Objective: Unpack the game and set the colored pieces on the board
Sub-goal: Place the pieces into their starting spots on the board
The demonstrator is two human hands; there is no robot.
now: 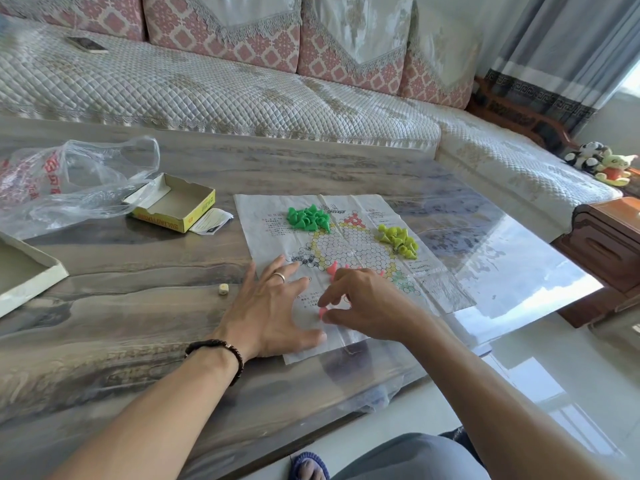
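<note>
Nearest cam: your knee (408, 455) and sandalled foot (309, 467), bottom edge; both forearms reach fwd over the bench (138, 306).
L hand (273, 306): spread flat, fingers straight, palm pressing the near-left part of the paper board (349, 237); ring + wrist bracelet visible.
R hand (363, 303): fingers curled, thumb and fingertip pinching a pink piece (322, 311) just above the board's near part.
Other pink pcs (333, 270): a few by the R hand's knuckles, mostly hidden, count unclear.
Green pile (308, 219): heaped on board's far-left area, not sorted.
Yellow pile (398, 240): heaped on far-right area, same.
Box (173, 206): open, far left of board, next to plastic bag (69, 181); die (223, 289) on bench, apart from board.
Step, my read: seating pink pcs on the near star point.
Do it well: keep L palm down so the creased sheet doesn't slide; set each pc upright, base on one circle; lower straight, let go gently so neighbours don't tip.
</note>
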